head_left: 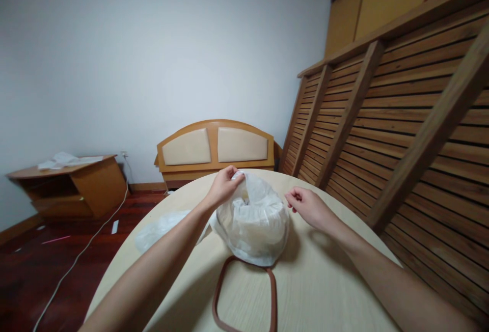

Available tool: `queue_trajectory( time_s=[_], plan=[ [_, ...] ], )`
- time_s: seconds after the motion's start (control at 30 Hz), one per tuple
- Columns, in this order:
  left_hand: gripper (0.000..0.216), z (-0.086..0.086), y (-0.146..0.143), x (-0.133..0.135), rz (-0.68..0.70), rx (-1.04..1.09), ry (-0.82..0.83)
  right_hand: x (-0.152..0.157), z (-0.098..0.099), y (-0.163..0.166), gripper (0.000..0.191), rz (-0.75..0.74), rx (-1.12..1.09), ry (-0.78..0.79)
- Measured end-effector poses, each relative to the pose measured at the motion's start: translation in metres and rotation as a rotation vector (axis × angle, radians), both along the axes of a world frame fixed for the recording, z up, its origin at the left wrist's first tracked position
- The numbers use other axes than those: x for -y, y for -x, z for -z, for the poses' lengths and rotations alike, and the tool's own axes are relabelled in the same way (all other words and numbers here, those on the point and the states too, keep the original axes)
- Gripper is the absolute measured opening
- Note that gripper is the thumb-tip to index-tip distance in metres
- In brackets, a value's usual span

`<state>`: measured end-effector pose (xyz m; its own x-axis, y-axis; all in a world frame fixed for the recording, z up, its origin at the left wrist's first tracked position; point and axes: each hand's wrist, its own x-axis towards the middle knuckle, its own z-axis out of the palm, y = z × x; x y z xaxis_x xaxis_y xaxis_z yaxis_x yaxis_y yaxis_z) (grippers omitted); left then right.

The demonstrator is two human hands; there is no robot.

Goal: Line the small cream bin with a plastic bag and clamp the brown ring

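Note:
A white plastic bag [255, 225] with something pale inside sits on the round light wood table [328, 281]. My left hand [224, 185] is closed on the bag's top edge and holds it up. My right hand [307, 206] hovers just right of the bag with fingers loosely curled, touching nothing that I can see. A brown rubber ring [272, 291] lies on the table just in front of the bag. A second clear plastic bag [160, 227] lies flat to the left, under my left forearm.
Slatted wooden bed frames [401, 133] lean against the wall on the right, close to the table. A padded headboard [216, 147] stands on the floor beyond the table. A low wooden cabinet [72, 184] and a white cable [76, 258] are on the left.

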<state>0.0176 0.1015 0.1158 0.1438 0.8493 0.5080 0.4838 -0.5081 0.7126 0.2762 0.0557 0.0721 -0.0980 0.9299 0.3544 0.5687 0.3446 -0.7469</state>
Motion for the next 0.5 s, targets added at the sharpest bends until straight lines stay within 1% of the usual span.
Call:
queue_trajectory(
  time_s=[0.07, 0.17, 0.23, 0.27, 0.33, 0.37, 0.4, 0.5],
  plan=[
    [0.02, -0.003, -0.006, -0.009, -0.076, -0.061, -0.028, -0.009, -0.001, 0.001, 0.035, 0.029, -0.017, -0.022],
    [0.025, -0.003, -0.012, -0.015, -0.102, -0.182, -0.025, -0.015, -0.005, 0.009, 0.038, -0.024, -0.049, -0.014],
    [0.029, -0.002, -0.013, -0.014, -0.123, -0.267, -0.039, -0.013, -0.01, 0.017, 0.04, -0.048, -0.015, -0.026],
    [0.03, -0.003, -0.013, -0.013, -0.135, -0.303, -0.049, -0.012, -0.013, 0.02, 0.037, -0.054, 0.029, -0.048],
    [0.029, -0.005, -0.011, -0.011, -0.152, -0.359, -0.064, -0.011, -0.018, 0.024, 0.024, -0.051, 0.142, -0.099],
    [0.028, -0.006, -0.01, -0.011, -0.155, -0.378, -0.069, -0.012, -0.02, 0.025, 0.019, -0.045, 0.183, -0.121],
    [0.027, -0.007, -0.008, -0.011, -0.163, -0.394, -0.073, -0.015, -0.021, 0.025, 0.018, -0.027, 0.195, -0.139],
    [0.024, -0.007, 0.001, -0.014, -0.223, -0.413, -0.053, -0.028, -0.021, 0.017, 0.018, 0.084, 0.124, -0.17]
  ],
)
